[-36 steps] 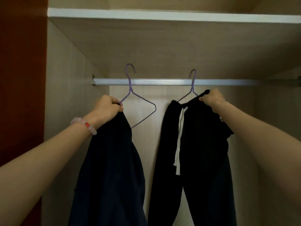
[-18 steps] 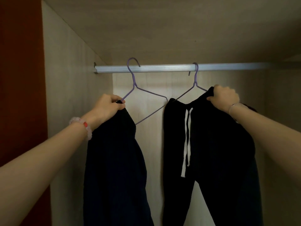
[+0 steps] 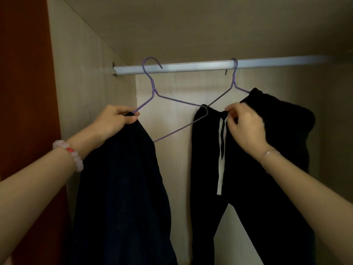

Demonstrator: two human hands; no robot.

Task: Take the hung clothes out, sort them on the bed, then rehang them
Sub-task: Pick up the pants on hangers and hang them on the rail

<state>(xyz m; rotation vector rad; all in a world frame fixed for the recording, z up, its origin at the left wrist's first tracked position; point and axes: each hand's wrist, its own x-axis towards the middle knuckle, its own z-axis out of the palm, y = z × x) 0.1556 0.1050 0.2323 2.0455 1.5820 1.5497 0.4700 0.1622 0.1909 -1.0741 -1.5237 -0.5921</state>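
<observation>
So my right hand (image 3: 246,127) just slid down off the hanger shoulder and now pinches the black pants (image 3: 248,188) at the waistband, under the rail (image 3: 210,65). Left hand (image 3: 116,121) still fists the dark garment (image 3: 122,188), hanger hook looks unhooked.

R hand (image 3: 246,129) has let go of the trousers' (image 3: 248,169) waistband top at the hanger's shoulder & dropped toward 7 o'clock; its fingers (image 3: 232,109) now pinch the waistband by the white drawstring (image 3: 221,150), which was clear of the hand 0.5 s ago. Trousers' right side now bunches up higher at 2 o'clock of that hand. L hanger (image 3: 152,92) has swung: its lower corner now overlaps the trousers' top-left edge, vs well apart 1 s ago. Rail (image 3: 191,66) sits lower in view than 1 s ago; the white shelf edge above has gone out of frame.
</observation>
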